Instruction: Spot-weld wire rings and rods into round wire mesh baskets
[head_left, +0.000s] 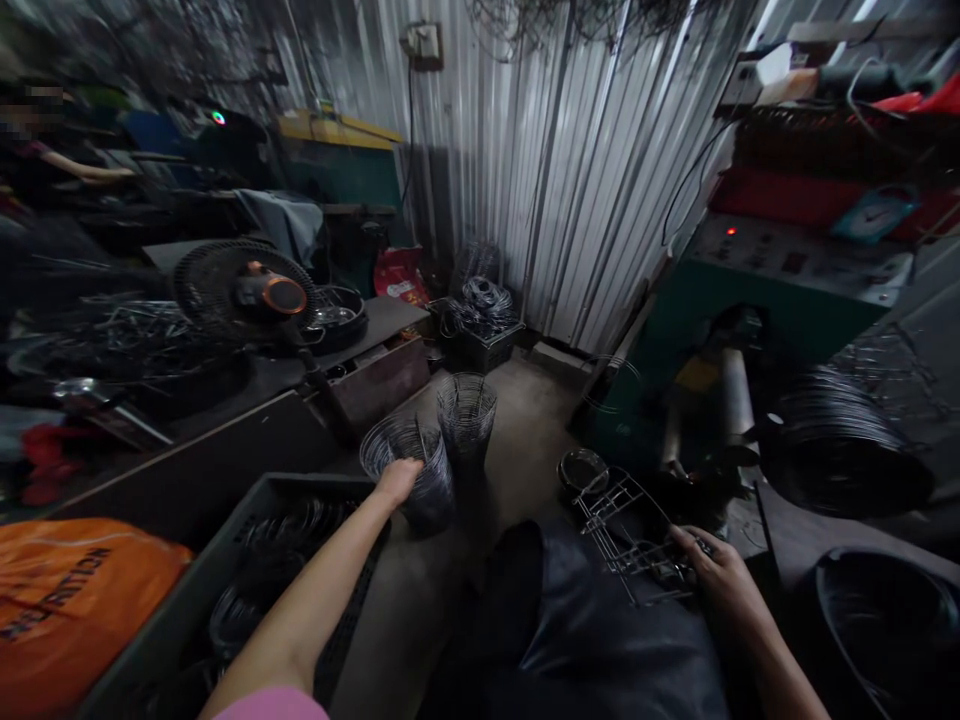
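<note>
My left hand (pixel 401 482) reaches down to a stack of wire rings (pixel 431 480) on the floor, its fingers closed at the upper edge. Which ring or rings they pinch is hard to see. A second, taller stack of wire rings (pixel 466 405) stands just behind it. Over my lap, my right hand (pixel 705 558) is closed on a bent-wire rack (pixel 626 525) with several crossbars, gripping its right end. A round wire piece (pixel 583 470) lies against the rack's far left corner.
A green crate (pixel 300 485) of wire parts and an orange bag (pixel 82 600) are at left. A fan (pixel 244 290) stands on the bench beyond. The green machine (pixel 780 300) at right has a red light and protruding bars. A black bucket (pixel 885 620) sits near right.
</note>
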